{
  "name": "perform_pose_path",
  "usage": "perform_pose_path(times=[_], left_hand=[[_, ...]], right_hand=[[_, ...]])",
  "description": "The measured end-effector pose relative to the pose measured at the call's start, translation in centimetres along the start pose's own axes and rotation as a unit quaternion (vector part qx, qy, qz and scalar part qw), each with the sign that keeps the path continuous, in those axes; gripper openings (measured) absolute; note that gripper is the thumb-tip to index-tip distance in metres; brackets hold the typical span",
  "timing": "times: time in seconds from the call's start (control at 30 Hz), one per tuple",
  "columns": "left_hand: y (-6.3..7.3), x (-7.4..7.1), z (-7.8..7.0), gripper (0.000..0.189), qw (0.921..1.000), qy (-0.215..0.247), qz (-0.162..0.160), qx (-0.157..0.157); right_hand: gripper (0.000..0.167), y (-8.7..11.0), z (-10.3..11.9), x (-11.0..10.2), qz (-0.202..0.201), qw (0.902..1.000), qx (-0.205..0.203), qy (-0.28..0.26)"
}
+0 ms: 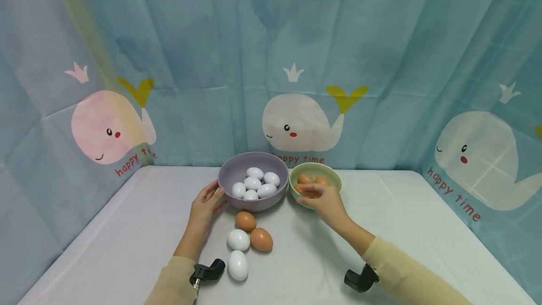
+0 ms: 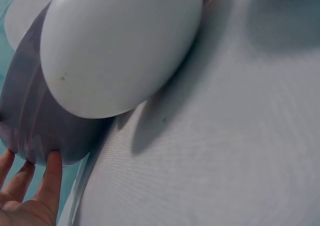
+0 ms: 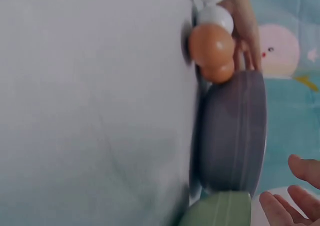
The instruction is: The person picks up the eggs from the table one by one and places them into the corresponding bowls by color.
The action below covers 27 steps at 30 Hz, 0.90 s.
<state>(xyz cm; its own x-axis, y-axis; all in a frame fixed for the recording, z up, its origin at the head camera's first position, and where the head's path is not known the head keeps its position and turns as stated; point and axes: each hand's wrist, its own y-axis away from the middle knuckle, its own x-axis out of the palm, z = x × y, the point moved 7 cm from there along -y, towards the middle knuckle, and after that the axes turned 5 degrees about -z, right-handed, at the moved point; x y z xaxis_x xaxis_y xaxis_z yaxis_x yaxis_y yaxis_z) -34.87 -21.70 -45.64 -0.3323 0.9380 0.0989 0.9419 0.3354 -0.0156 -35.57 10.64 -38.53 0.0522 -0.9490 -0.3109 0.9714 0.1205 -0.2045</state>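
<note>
My left hand (image 1: 206, 205) rests its fingers against the left side of a purple bowl (image 1: 256, 205), which holds several white eggs (image 1: 252, 183). In the left wrist view, the straight fingertips (image 2: 54, 161) touch the bowl's outer wall. To its right stands a smaller green bowl (image 1: 315, 168) with several brown eggs (image 1: 305, 179) in it. Over that bowl hovers my right hand (image 1: 325, 200), its fingers apart and nothing visible between them in the right wrist view; part of the bowl is hidden under it.
In front of the purple bowl lie two brown eggs (image 1: 261, 239) and two white eggs (image 1: 238, 266) on a white-covered table (image 1: 139, 239). A blue curtain (image 1: 190, 121) with whale prints hangs behind and at the sides. Each wrist wears a black camera mount (image 1: 361, 278).
</note>
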Motion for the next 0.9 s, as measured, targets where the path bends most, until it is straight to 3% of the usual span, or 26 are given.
perform_pose_path(times=[0.33,0.6,0.9], left_hand=[[-0.3,-0.1,0.2,0.057,1.0,-0.008,0.0,0.001],[-0.1,-0.1,0.1,0.058,0.9999,-0.009,0.003,-0.007],[0.0,0.0,0.0,0.058,1.0,-0.005,0.001,-0.006]], right_hand=[[0.032,1.2,-0.1,1.5,0.025,0.9996,0.011,0.002],[0.044,2.5,-0.7,3.0,0.061,0.9979,0.025,0.002],[0.046,3.6,-1.0,4.8,0.098,0.9947,0.033,-0.003]])
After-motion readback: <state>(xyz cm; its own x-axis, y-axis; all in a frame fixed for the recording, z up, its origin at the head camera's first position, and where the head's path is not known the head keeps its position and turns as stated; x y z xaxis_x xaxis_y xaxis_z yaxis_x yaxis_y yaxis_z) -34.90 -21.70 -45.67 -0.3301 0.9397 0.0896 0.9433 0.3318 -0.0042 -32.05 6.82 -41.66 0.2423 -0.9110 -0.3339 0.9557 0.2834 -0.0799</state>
